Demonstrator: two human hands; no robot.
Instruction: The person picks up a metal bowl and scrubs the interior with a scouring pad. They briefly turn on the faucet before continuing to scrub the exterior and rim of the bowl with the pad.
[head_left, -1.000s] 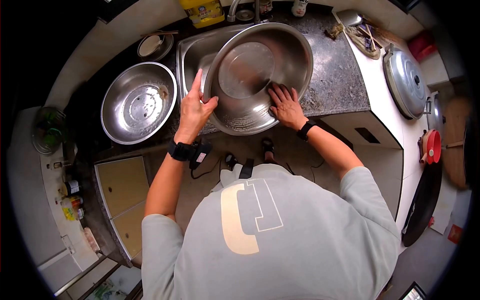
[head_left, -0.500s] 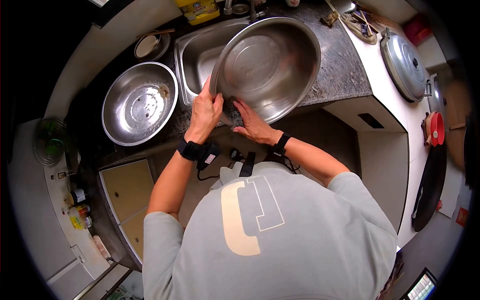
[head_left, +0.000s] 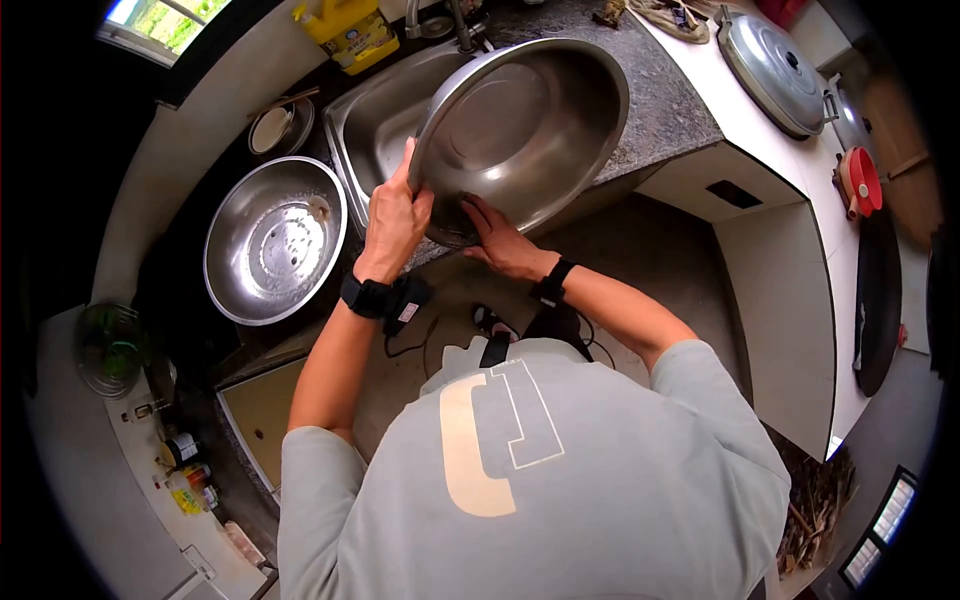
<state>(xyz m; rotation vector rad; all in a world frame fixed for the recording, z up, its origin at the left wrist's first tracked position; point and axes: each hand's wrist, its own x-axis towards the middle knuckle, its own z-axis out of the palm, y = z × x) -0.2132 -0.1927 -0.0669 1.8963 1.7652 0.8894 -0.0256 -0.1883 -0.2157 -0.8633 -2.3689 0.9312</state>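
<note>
A large stainless steel basin (head_left: 545, 125) is tilted on its side over the sink's right part and the counter, its hollow facing me. My left hand (head_left: 395, 225) is closed on its left rim. At the lower rim, my right hand (head_left: 508, 245) has its fingers inside the basin and its thumb apart, near the outside. A dark patch shows by the right fingertips; I cannot make out what it is. Left of the sink (head_left: 372, 125) rests a second steel basin (head_left: 250, 255), upright, with wet shine and a small brownish scrap on its inner wall.
Behind the sink are a faucet (head_left: 462, 30) and a yellow jug (head_left: 345, 38). Small bowls (head_left: 272, 130) with chopsticks stand at the back left. A lidded metal pot (head_left: 770, 75) and a red-rimmed pan (head_left: 860, 180) sit on the right counter. Its cabinet edge juts out at right.
The camera view has shifted, showing more window and firewood. Both hands remain on the large basin, which has tilted slightly; its inside looks darker.
</note>
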